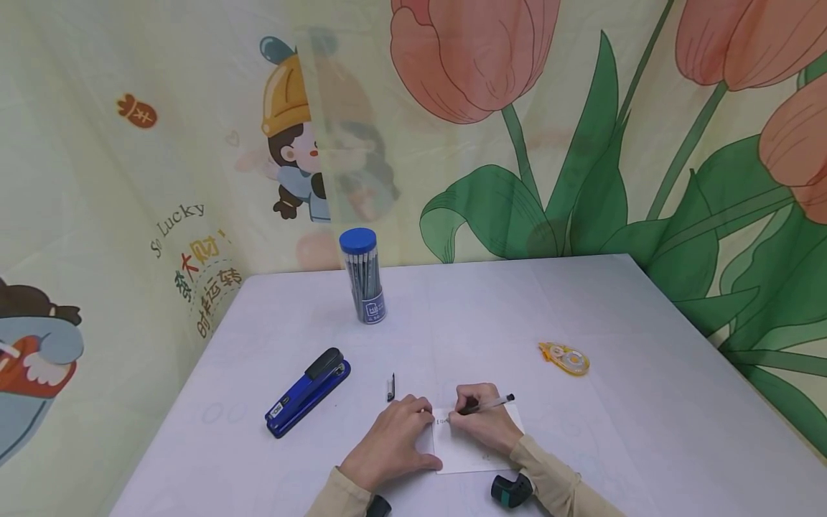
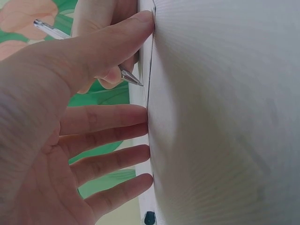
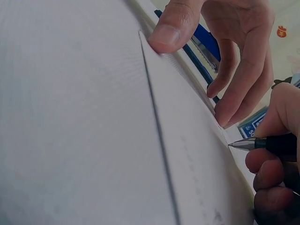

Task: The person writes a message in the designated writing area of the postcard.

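In the head view my right hand [image 1: 486,424] pinches a black gel pen [image 1: 492,404] near its point, over a small white sheet of paper [image 1: 460,454]. Small writing marks the sheet's upper left. The right wrist view has the pen's metal tip [image 3: 241,144] at the paper [image 3: 187,136]. My left hand [image 1: 397,439] rests at the sheet's left edge, thumb on its lower corner. Its fingers [image 2: 110,159] are spread and fairly straight in the left wrist view. Just beyond this hand lies a small clear-and-black pen cap [image 1: 390,388].
A blue stapler [image 1: 304,395] lies to the left on the white table [image 1: 620,431]. Farther back stands a blue-lidded tub of pencils [image 1: 364,280]. A yellow correction tape [image 1: 566,359] lies to the right. A patterned curtain [image 1: 362,143] hangs behind the table.
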`<state>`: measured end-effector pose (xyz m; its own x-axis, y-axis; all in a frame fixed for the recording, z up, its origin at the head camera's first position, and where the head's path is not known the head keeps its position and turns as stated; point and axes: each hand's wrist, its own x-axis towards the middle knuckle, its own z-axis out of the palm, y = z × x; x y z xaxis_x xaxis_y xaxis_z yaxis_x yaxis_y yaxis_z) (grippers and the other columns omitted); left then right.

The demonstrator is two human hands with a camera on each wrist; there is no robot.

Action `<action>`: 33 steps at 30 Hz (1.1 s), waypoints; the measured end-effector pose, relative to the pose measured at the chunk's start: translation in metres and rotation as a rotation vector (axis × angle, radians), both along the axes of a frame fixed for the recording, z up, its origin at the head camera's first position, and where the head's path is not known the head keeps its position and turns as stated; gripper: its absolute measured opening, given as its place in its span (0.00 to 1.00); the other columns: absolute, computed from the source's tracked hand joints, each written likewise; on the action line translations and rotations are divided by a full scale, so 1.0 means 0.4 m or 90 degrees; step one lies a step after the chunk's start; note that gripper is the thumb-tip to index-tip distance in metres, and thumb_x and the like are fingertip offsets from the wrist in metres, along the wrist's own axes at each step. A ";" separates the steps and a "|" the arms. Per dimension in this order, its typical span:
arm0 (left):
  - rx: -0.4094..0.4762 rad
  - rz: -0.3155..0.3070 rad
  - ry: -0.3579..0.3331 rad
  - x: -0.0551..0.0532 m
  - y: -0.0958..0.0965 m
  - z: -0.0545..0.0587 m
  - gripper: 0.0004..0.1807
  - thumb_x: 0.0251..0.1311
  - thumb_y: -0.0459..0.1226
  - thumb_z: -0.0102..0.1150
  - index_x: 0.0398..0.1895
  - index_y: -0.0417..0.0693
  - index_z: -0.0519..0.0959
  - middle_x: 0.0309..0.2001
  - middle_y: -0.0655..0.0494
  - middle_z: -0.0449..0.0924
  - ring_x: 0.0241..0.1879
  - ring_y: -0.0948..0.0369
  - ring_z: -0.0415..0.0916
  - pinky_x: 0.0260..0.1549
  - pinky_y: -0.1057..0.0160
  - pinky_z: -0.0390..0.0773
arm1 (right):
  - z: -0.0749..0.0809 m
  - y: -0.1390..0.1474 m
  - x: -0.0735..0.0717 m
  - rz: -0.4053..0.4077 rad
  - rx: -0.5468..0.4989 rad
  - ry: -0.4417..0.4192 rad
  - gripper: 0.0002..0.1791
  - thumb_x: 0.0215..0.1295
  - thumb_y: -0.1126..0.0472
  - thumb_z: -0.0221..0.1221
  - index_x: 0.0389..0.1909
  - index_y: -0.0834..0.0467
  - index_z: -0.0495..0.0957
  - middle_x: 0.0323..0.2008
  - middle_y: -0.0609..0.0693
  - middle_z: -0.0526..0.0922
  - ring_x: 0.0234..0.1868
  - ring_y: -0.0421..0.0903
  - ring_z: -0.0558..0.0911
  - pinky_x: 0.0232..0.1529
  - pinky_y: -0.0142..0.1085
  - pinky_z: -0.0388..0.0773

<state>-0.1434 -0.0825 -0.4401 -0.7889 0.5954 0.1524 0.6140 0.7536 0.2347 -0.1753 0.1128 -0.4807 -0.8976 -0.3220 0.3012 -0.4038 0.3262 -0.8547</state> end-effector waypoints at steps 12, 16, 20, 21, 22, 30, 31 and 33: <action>-0.001 -0.002 0.005 -0.001 -0.001 -0.002 0.30 0.36 0.56 0.76 0.39 0.45 0.85 0.40 0.62 0.78 0.39 0.66 0.70 0.39 0.68 0.73 | -0.003 0.000 -0.002 0.007 0.000 -0.007 0.11 0.43 0.75 0.58 0.13 0.59 0.68 0.15 0.36 0.70 0.21 0.33 0.69 0.27 0.26 0.63; -0.003 -0.002 0.005 -0.001 -0.001 -0.003 0.30 0.36 0.56 0.76 0.39 0.45 0.85 0.40 0.62 0.78 0.39 0.66 0.70 0.39 0.68 0.73 | -0.006 0.001 -0.003 0.011 0.000 -0.010 0.11 0.43 0.76 0.58 0.13 0.60 0.68 0.15 0.36 0.69 0.20 0.33 0.69 0.26 0.25 0.63; -0.003 -0.002 0.003 -0.001 -0.002 -0.003 0.30 0.36 0.56 0.76 0.40 0.45 0.85 0.41 0.62 0.78 0.39 0.66 0.70 0.39 0.67 0.73 | -0.007 0.001 -0.003 0.014 -0.003 -0.013 0.11 0.43 0.75 0.58 0.13 0.60 0.68 0.15 0.36 0.70 0.20 0.33 0.69 0.26 0.25 0.63; -0.003 -0.002 0.002 0.000 -0.002 -0.002 0.30 0.36 0.56 0.76 0.40 0.45 0.85 0.41 0.62 0.78 0.39 0.66 0.70 0.39 0.67 0.73 | -0.006 0.001 -0.002 0.013 -0.005 -0.013 0.11 0.43 0.75 0.58 0.13 0.60 0.68 0.15 0.36 0.70 0.20 0.33 0.69 0.26 0.25 0.63; -0.002 -0.002 0.002 0.000 -0.002 -0.002 0.30 0.36 0.56 0.76 0.40 0.45 0.85 0.41 0.62 0.78 0.39 0.66 0.70 0.39 0.67 0.73 | -0.005 0.000 -0.002 0.013 -0.007 -0.014 0.11 0.43 0.75 0.58 0.13 0.60 0.68 0.15 0.36 0.70 0.20 0.33 0.69 0.26 0.26 0.63; -0.001 -0.002 0.004 -0.001 -0.001 -0.001 0.30 0.36 0.55 0.76 0.40 0.45 0.85 0.41 0.62 0.78 0.39 0.66 0.71 0.40 0.68 0.74 | -0.004 0.001 -0.001 0.008 -0.015 -0.025 0.11 0.43 0.75 0.58 0.13 0.59 0.68 0.16 0.39 0.72 0.21 0.34 0.70 0.27 0.26 0.64; 0.000 -0.002 0.003 -0.001 -0.001 -0.001 0.30 0.36 0.55 0.76 0.40 0.45 0.85 0.41 0.62 0.78 0.39 0.66 0.71 0.39 0.68 0.74 | -0.003 0.002 -0.002 0.010 -0.020 -0.031 0.11 0.43 0.76 0.58 0.14 0.60 0.69 0.16 0.39 0.72 0.21 0.34 0.70 0.27 0.26 0.65; 0.002 -0.002 0.003 -0.001 -0.001 -0.001 0.30 0.36 0.55 0.76 0.40 0.45 0.85 0.41 0.62 0.79 0.39 0.66 0.71 0.39 0.68 0.74 | 0.000 0.005 -0.002 0.019 -0.038 -0.052 0.11 0.43 0.76 0.58 0.14 0.61 0.69 0.17 0.41 0.73 0.22 0.35 0.70 0.27 0.27 0.65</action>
<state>-0.1438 -0.0831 -0.4407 -0.7861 0.5975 0.1583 0.6178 0.7508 0.2337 -0.1761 0.1148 -0.4808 -0.9102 -0.3327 0.2468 -0.3409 0.2631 -0.9025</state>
